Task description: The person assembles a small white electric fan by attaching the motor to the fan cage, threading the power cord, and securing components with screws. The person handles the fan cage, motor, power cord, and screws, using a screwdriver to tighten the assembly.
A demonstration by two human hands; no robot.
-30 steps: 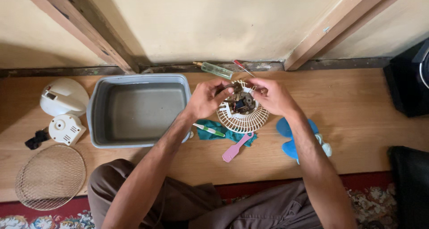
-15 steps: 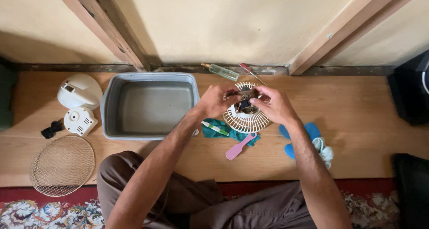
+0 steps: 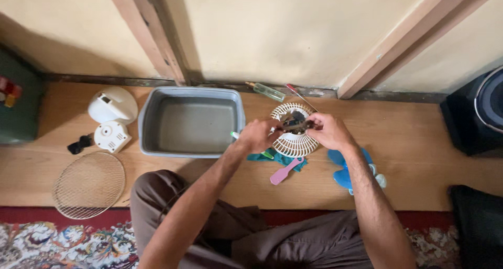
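Observation:
My left hand point(image 3: 258, 135) and my right hand point(image 3: 327, 130) both grip a small dark fan motor point(image 3: 294, 124), held just above the cream round fan grille point(image 3: 294, 141) that lies on the wooden floor point(image 3: 419, 143). Under the grille lies a teal cloth point(image 3: 285, 159). A pink brush point(image 3: 283, 172) rests in front of it. A green-and-white toothbrush point(image 3: 267, 153) pokes out below my left hand.
A grey tub point(image 3: 192, 123) stands left of my hands. White fan housing parts point(image 3: 111, 117) and a wire grille point(image 3: 89, 184) lie further left. Blue fan blades point(image 3: 346, 169) sit by my right forearm. A screwdriver point(image 3: 298, 94) and a small bottle point(image 3: 268, 91) lie at the wall.
The view has shifted, so everything sits further right and lower. My hands have lifted the motor clear of the grille's centre and hold it between them.

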